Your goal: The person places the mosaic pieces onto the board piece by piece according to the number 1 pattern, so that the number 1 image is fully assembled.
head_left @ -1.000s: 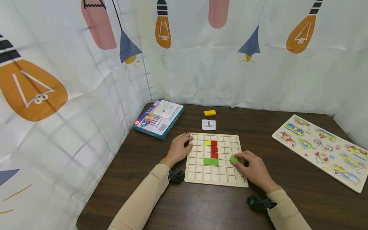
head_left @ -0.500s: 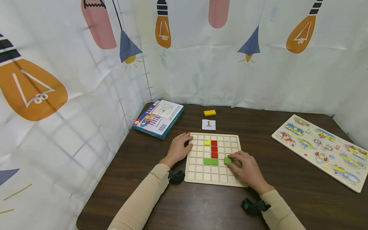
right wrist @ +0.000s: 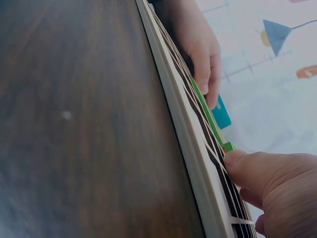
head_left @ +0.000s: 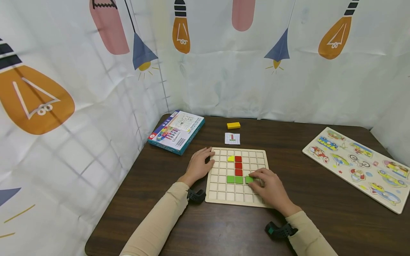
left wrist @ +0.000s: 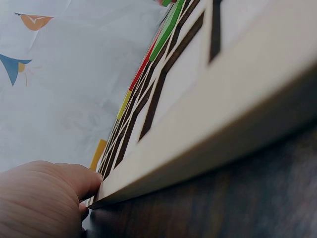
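A wooden grid board (head_left: pixel 226 196) lies on the table between both hands. My left hand (head_left: pixel 198 166) rests at its left edge, fingers fairly straight, with the thumb (left wrist: pixel 81 181) touching the rim. My right hand (head_left: pixel 272 188) pinches a green square tile (head_left: pixel 248 179) between thumb and fingers, low over the board; in the right wrist view the thumb (right wrist: pixel 237 161) covers most of that tile. Just left of it, two green tiles (head_left: pixel 235 179) sit side by side in the grid. Above them stand a column of red tiles (head_left: pixel 238 165) and one yellow piece (head_left: pixel 231 158).
Behind the board lie a small pattern card (head_left: pixel 232 138) and a yellow block (head_left: pixel 233 125). A teal-edged box (head_left: pixel 177 132) sits at the back left. To the right is a picture puzzle board (head_left: pixel 358 165) with vehicles. Patterned curtains surround the dark table (head_left: pixel 211 227).
My right hand has carried the green tile leftward across the board, close to the two green tiles in the grid. My left hand has stayed at the board's edge.
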Action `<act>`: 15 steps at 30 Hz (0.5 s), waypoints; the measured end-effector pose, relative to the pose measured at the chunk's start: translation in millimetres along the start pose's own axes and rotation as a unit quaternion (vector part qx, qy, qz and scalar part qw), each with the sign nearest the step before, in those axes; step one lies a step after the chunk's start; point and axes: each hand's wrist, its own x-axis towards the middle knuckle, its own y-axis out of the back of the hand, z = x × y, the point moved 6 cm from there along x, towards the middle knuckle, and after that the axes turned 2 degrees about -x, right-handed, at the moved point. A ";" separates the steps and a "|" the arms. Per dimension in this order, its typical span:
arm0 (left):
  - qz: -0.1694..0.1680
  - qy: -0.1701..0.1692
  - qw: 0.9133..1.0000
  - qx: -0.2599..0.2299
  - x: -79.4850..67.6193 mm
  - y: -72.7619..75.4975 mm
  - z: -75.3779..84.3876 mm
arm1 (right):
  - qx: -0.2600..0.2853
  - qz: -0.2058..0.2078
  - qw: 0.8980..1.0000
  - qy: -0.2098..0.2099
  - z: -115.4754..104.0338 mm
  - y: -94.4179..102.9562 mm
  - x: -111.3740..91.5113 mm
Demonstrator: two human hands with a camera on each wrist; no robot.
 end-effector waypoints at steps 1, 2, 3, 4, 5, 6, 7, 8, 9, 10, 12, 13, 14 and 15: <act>0.000 0.000 1.000 -0.001 -0.1 0.0 -0.2 | 0.000 0.000 1.000 0.002 -0.3 -0.6 0.2; -0.001 0.001 1.000 -0.002 -0.2 0.1 -0.4 | 0.000 0.000 1.000 0.003 -0.6 -1.1 0.3; -0.001 0.001 1.000 -0.002 -0.3 0.3 -0.3 | 0.000 0.000 1.000 0.004 -0.8 -1.5 0.4; -0.002 0.002 1.000 -0.002 -0.4 0.4 -0.4 | 0.001 0.000 1.000 0.004 -1.1 -1.9 0.5; -0.002 0.003 1.000 -0.003 -0.4 0.5 -0.4 | 0.000 0.000 1.000 0.004 -1.3 -2.3 0.6; -0.003 0.003 1.000 -0.003 -0.4 0.5 -0.6 | 0.000 -0.001 1.000 0.004 -1.4 -2.7 0.6; -0.003 0.003 1.000 -0.003 -0.4 0.5 -0.5 | 0.000 -0.001 1.000 0.004 -1.6 -3.1 0.7; -0.003 0.003 1.000 -0.003 -0.4 0.6 -0.4 | 0.000 -0.001 1.000 0.005 -1.9 -3.3 0.7; -0.003 0.003 1.000 -0.003 -0.4 0.5 -0.4 | 0.000 0.000 1.000 0.006 -2.2 -3.4 0.8; -0.002 0.003 1.000 -0.002 -0.4 0.4 -0.4 | -0.001 0.000 1.000 0.007 -2.5 -3.5 0.8; -0.002 0.002 1.000 -0.001 -0.4 0.3 -0.2 | -0.001 0.000 1.000 0.008 -2.9 -3.6 0.8; -0.002 0.001 1.000 -0.001 -0.4 0.2 -0.1 | -0.002 0.000 1.000 0.009 -3.0 -3.5 0.8; -0.001 0.002 1.000 0.000 -0.3 0.3 0.0 | -0.002 0.000 1.000 0.009 -3.1 -3.5 0.8; -0.001 0.002 1.000 0.000 -0.2 0.5 0.2 | -0.002 -0.001 1.000 0.008 -3.1 -3.5 0.7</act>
